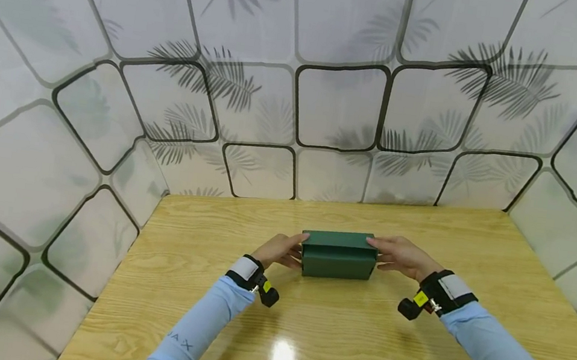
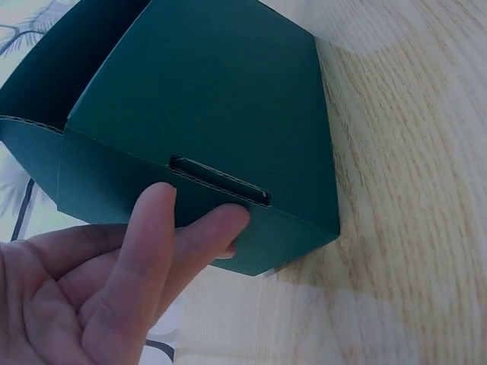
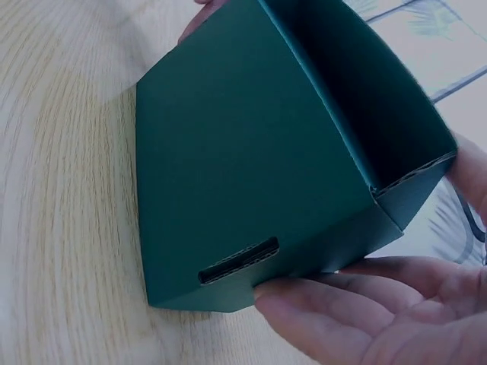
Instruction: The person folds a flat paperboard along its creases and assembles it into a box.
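A green cardboard box (image 1: 338, 266) stands on the table between the two hands, its lid flap (image 1: 338, 239) raised, with a dark gap below it. My left hand (image 1: 281, 250) holds the left end, thumb at the lid's corner; in the left wrist view its fingers (image 2: 202, 236) touch the end wall by a narrow slot (image 2: 221, 181). On the other end my right hand (image 1: 403, 257) has its thumb at the lid's right corner. Its fingers (image 3: 327, 300) lie against the end wall near a matching slot (image 3: 240, 261) in the right wrist view. The box's inside is mostly dark.
The light wooden table (image 1: 228, 221) extends around the box on all sides. Behind it and along both sides hangs a pale curtain (image 1: 339, 107) with leaf prints and dark outlines. Each wrist wears a black strap with a small camera (image 1: 268, 294).
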Action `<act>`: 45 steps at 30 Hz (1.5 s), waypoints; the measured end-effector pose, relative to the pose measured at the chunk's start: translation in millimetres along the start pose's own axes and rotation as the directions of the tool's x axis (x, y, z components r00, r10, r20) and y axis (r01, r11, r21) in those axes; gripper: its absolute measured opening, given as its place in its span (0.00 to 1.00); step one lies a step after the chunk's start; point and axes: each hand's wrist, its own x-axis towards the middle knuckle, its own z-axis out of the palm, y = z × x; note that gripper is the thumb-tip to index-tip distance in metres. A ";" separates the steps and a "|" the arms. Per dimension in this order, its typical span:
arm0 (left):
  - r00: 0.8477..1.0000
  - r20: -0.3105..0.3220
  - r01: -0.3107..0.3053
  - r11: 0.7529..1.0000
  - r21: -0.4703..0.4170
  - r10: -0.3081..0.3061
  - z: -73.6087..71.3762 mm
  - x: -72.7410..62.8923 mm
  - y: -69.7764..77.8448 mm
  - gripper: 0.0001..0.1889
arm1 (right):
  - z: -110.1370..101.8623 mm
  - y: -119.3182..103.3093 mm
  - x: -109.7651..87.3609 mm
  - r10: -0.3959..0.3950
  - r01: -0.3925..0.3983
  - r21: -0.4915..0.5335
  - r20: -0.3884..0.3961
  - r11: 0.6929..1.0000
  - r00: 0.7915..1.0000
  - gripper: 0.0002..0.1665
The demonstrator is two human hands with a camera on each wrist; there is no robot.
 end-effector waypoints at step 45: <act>0.946 0.007 -0.317 0.919 0.236 0.325 34.2 -21.8 -34.8 0.37 | 49.0 46.8 -19.1 -0.294 0.173 -0.403 -0.259 0.899 0.920 0.44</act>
